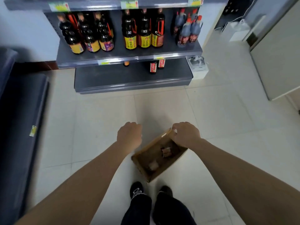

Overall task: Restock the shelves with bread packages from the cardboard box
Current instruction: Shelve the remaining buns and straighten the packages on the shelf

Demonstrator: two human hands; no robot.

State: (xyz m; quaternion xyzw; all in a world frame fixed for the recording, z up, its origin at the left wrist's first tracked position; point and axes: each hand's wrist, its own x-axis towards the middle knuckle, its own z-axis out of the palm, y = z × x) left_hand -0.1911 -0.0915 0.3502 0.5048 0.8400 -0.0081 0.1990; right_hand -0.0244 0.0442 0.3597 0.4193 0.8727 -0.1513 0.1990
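In the head view an open cardboard box [150,144] hangs tilted above the tiled floor, just ahead of my shoes. Inside it lie a few blurred bread packages [167,151], brownish and hard to make out. My right hand [186,134] grips the far end rim of the box from above. My left hand [129,135] is to the left of the box with its fingers curled under, apart from the cardboard, and nothing shows in it. A grey shelf unit [129,54] stands ahead.
The grey shelf carries rows of dark sauce bottles [142,30], and its low bottom shelf [129,78] holds a few small bottles. Another dark shelf [21,111] runs along the left. A white device [198,67] and a grey cabinet [279,62] stand at the right.
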